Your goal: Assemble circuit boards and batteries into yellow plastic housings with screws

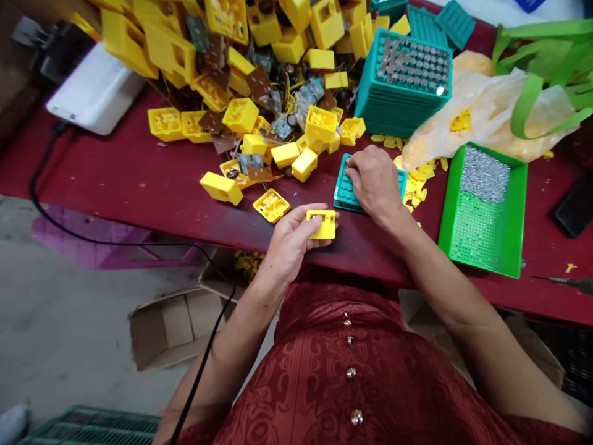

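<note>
Red top (324, 371) below; left grip (291, 238) closes on a sideways yellow plastic case (323, 224); right grip (374, 182) rests open on a teal tray (343, 194).

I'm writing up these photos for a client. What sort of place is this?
Probably a small electronics assembly workshop: a heap of yellow plastic housings mixed with small circuit boards, stacked teal plastic trays of silver discs, and a green perforated plastic tray of small metal parts.

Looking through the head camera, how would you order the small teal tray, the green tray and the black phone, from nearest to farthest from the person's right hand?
1. The small teal tray: directly under the right hand, touching it.
2. The green tray: off to the hand's right.
3. The black phone: farther right, beyond the green tray.
</note>
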The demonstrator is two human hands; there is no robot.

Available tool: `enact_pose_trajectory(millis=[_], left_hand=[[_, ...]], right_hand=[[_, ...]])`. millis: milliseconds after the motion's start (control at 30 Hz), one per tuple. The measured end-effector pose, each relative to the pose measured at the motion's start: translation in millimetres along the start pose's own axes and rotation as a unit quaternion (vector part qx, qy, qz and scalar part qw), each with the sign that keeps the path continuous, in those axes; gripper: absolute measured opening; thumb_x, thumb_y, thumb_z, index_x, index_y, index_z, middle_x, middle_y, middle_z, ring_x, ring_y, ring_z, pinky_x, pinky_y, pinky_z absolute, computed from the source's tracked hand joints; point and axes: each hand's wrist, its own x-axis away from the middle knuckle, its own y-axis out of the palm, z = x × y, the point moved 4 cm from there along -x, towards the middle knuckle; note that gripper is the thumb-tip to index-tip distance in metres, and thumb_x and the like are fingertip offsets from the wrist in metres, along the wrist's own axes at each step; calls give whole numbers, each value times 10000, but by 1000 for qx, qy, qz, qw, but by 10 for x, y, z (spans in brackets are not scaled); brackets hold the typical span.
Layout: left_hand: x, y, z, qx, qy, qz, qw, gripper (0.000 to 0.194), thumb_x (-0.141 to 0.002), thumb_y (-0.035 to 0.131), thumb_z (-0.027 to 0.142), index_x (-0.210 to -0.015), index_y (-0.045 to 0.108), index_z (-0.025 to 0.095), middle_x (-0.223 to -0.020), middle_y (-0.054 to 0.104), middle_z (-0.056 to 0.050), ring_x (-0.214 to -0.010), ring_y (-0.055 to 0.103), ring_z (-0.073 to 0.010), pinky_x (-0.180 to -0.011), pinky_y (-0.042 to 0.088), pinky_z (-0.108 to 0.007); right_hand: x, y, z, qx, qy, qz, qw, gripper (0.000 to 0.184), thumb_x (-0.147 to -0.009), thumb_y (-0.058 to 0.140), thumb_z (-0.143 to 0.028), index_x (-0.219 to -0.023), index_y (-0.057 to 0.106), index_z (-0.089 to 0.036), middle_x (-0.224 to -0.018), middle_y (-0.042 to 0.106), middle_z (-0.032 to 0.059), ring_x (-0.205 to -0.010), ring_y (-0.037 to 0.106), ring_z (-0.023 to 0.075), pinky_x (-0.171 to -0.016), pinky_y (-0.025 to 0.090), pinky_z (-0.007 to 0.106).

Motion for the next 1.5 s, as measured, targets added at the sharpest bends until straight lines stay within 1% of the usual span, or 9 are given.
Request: enact_pose_trajectory(millis=[133, 267, 367, 700, 1067, 1167, 1267, 1367, 1500], left_hand=[[-18, 9, -20, -3, 11, -15, 1000, 375, -819, 819, 331, -1147, 708, 188, -1077, 803, -68, -868, 744, -154, -679, 606, -226], [-32, 62, -53, 14, 20, -28, 999, 488, -785, 844, 263, -1239, 678, 194, -1109, 783, -55, -932, 746, -163, -770, 623, -248], [-37, 116, -78, 9, 38, -28, 999, 489, -774, 874, 243, -1215, 669, 196, -1101, 772, -46, -941, 736, -160, -794, 620, -251], [-7, 214, -131, -52, 75, -40, 995, 463, -823, 867, 285, -1232, 677, 180, -1056, 778, -56, -944, 732, -181, -884, 605, -292], [-14, 213, -231, -172, 157, -43, 972, 477, -888, 747, 290, -1343, 628, 208, -1322, 753, -107, -1144, 734, -231, -979, 599, -358], [-5, 220, -207, -135, 148, -67, 978, 454, -867, 784, 310, -1290, 658, 204, -1262, 767, -87, -1092, 739, -207, -949, 609, -325], [-7, 205, -158, -74, 110, -81, 988, 450, -827, 848, 319, -1236, 704, 196, -1214, 783, -66, -1025, 747, -174, -940, 619, -297], [-15, 189, -128, -20, 36, -76, 996, 450, -797, 873, 257, -1219, 736, 179, -1135, 811, -55, -955, 763, -149, -881, 635, -259], [-18, 241, -105, 36, -20, -86, 995, 372, -814, 845, 204, -1169, 751, 146, -1043, 830, -57, -899, 801, -162, -793, 664, -252]], right_hand=[[274, -169, 21, -118, -8, 28, 993, 157, -950, 622, -139, -936, 778, -156, -1009, 754, 95, -988, 683, 226, -1017, 537, 440], [647, -309, -47, -350, 15, 31, 936, 110, -899, 690, -235, -868, 787, -193, -844, 749, 12, -767, 646, 131, -817, 559, 312], [820, -301, -159, -427, 33, 14, 904, 102, -863, 717, -270, -836, 777, -193, -825, 750, 1, -753, 644, 112, -770, 545, 278], [900, -152, -165, -417, 84, 4, 905, 100, -841, 713, -272, -830, 767, -188, -845, 749, 14, -765, 643, 123, -767, 511, 307], [886, -235, -111, -352, 86, 20, 932, 201, -760, 766, -119, -781, 576, -182, -734, 579, -40, -677, 475, 86, -667, 383, 264], [817, -184, -9, -385, 99, -20, 918, 339, -707, 852, -196, -741, 515, -199, -656, 498, -66, -609, 395, 73, -588, 317, 255], [773, -159, 59, -486, 58, -86, 868, 411, -775, 861, -399, -731, 499, -209, -660, 496, -56, -601, 406, 73, -577, 340, 257], [794, -234, 203, -551, 62, -9, 832, 406, -858, 809, -526, -834, 547, -217, -724, 551, -41, -627, 482, 81, -614, 403, 260], [931, -305, 287, -509, 46, 64, 857, 262, -906, 781, -408, -872, 610, -212, -766, 598, -31, -657, 525, 81, -651, 453, 256]])
